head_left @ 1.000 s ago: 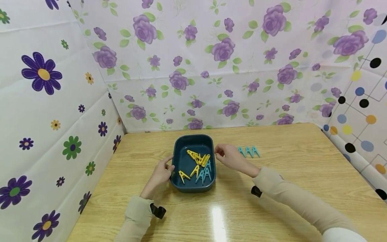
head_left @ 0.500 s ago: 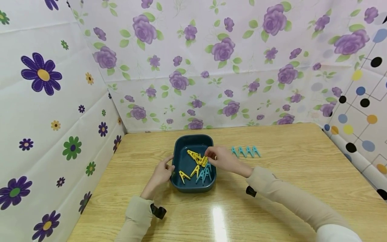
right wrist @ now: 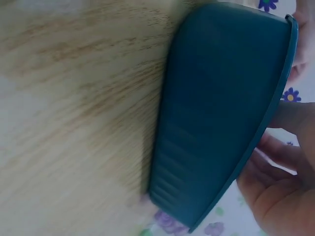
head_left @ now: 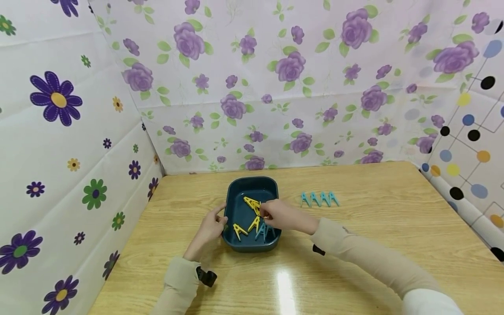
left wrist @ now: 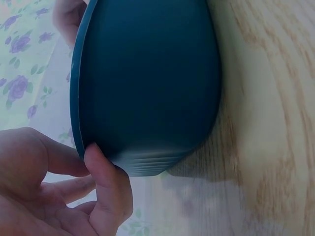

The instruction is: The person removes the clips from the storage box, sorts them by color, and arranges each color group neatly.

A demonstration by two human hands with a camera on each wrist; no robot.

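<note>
A dark teal plastic basin (head_left: 252,248) stands on the wooden table. My left hand (head_left: 210,225) holds its left rim, thumb on the outer wall (left wrist: 147,83) in the left wrist view. Inside lie several yellow clothespins (head_left: 238,231) and, toward the front right, blue clothespins (head_left: 261,232). My right hand (head_left: 286,215) reaches over the right rim, fingers pointing down among the clothespins. In the right wrist view those fingertips dip behind the basin wall (right wrist: 216,103), so I cannot tell whether they pinch a clothespin.
Right of the basin, several blue clothespins (head_left: 313,199) stand in a neat row on the table (head_left: 354,262). A floral cloth (head_left: 252,109) hangs behind the table, with patterned cloths at both sides.
My right hand has moved from the near end of the clothespin row, left over the rim and down into the basin. One more blue clothespin shows in the row. My left hand stays put.
</note>
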